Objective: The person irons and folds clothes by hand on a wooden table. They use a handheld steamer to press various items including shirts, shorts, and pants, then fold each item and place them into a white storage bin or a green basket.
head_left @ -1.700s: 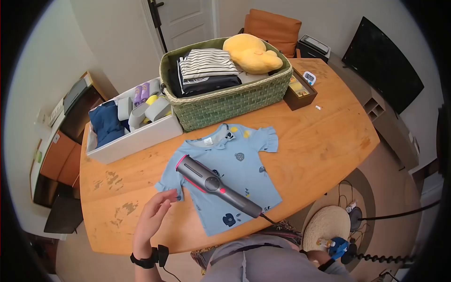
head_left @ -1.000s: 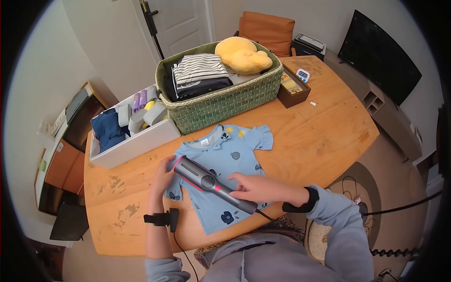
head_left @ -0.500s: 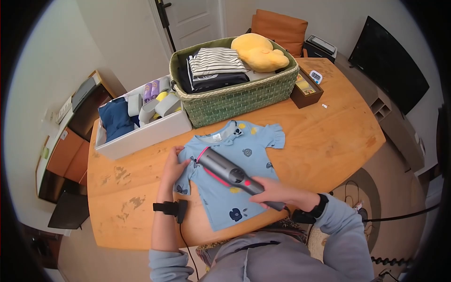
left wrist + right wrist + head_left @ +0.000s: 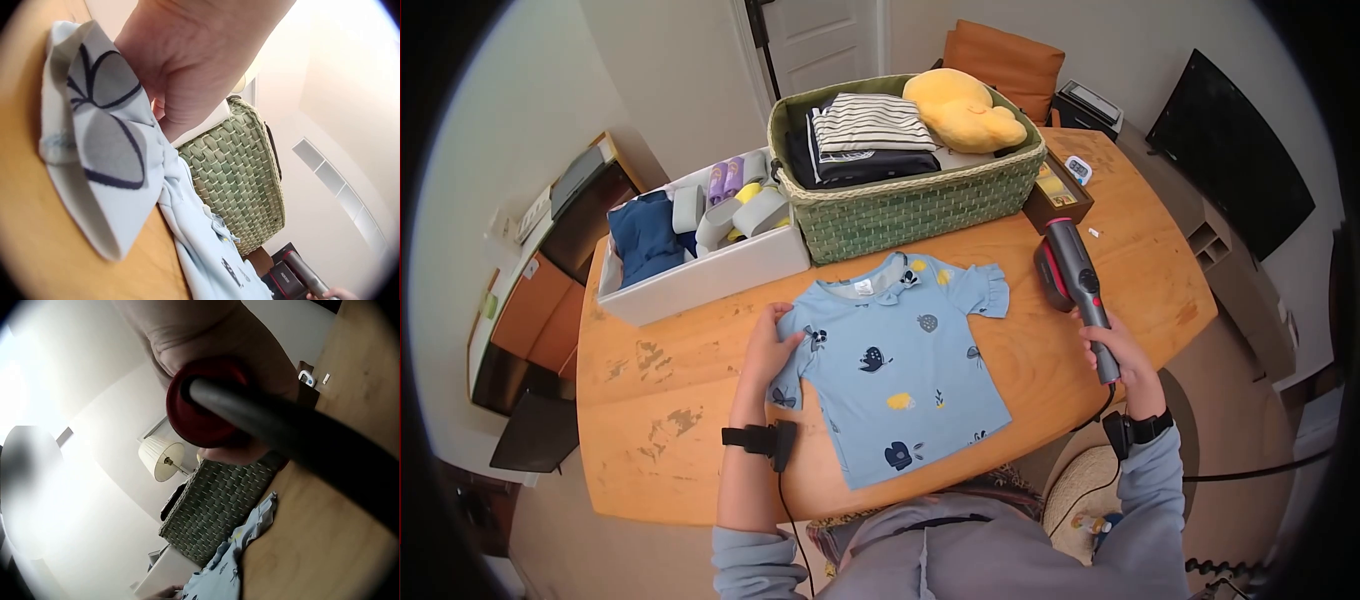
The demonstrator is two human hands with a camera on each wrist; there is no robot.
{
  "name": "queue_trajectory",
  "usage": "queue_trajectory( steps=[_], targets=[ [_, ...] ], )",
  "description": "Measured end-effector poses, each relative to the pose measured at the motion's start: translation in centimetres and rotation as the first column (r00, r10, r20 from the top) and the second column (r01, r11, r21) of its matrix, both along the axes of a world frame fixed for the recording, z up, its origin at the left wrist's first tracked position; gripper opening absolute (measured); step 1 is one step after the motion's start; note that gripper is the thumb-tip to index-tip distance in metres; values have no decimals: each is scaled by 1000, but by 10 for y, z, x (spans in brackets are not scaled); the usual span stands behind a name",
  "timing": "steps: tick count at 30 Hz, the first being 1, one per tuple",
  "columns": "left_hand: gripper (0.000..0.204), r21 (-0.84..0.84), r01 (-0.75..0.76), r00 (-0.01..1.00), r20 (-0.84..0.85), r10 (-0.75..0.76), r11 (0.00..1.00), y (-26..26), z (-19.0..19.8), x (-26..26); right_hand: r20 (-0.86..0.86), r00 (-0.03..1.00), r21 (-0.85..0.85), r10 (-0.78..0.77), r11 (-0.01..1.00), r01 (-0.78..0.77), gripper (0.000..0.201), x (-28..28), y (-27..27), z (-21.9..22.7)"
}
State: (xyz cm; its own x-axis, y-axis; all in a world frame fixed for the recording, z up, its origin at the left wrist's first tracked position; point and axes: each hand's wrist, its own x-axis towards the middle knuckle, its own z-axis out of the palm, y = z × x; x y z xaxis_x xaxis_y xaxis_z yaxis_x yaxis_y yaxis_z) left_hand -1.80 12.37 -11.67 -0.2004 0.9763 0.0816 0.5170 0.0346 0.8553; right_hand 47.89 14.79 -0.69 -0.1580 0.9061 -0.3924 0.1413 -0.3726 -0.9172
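A light blue short-sleeved shirt [image 4: 910, 370] with dark and yellow prints lies spread on the wooden table. My left hand [image 4: 768, 348] rests at the shirt's left shoulder, thumb on the cloth; its fingertips are partly hidden. In the left wrist view the ruffled sleeve [image 4: 112, 137] stands up loosely beside this hand. My right hand [image 4: 1122, 352] grips the handle of a grey and pink handheld garment steamer [image 4: 1072, 265], raised to the right of the shirt with its head pointing away from me. From the handle's red end [image 4: 200, 422] runs a thick dark cord [image 4: 294, 437].
Behind the shirt stands a green woven basket [image 4: 920, 210] with folded clothes and a yellow plush toy [image 4: 965, 110]. Left of it is a white box [image 4: 710, 275] of assorted items. A brown box [image 4: 1055, 195] and a small timer [image 4: 1079, 170] sit at the back right.
My right hand has reached in, gripped the steamer lying on the shirt, and lifted it away to the right. My left hand has moved onto the shirt's left shoulder.
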Motion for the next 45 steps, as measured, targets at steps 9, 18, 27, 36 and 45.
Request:
queue_trajectory(
  steps=[9, 18, 27, 36, 45],
  targets=[
    [44, -54, -14, 1000, 5, 14, 998, 0, 5, 1, -89, 996, -77, 11, 997, -18, 37, 11, 12, -19],
    [43, -68, 8, 1000, 14, -7, 998, 0, 7, 2, -180, 979, -125, -90, 990, 68, 44, 1, 18, -30],
    [39, -57, 14, 998, 57, -11, 998, -2, 3, -3, -84, 996, -71, 20, 997, -26, 43, -12, 12, -26],
    [42, -60, 21, 1000, 2, -21, 998, -2, 10, 3, -211, 930, -130, 301, 934, -332, 40, -104, -19, -14],
    [41, -109, 33, 999, -16, -35, 994, -4, 7, -1, -303, 815, -106, 493, 833, -543, 45, -161, -12, -45]
  ],
)
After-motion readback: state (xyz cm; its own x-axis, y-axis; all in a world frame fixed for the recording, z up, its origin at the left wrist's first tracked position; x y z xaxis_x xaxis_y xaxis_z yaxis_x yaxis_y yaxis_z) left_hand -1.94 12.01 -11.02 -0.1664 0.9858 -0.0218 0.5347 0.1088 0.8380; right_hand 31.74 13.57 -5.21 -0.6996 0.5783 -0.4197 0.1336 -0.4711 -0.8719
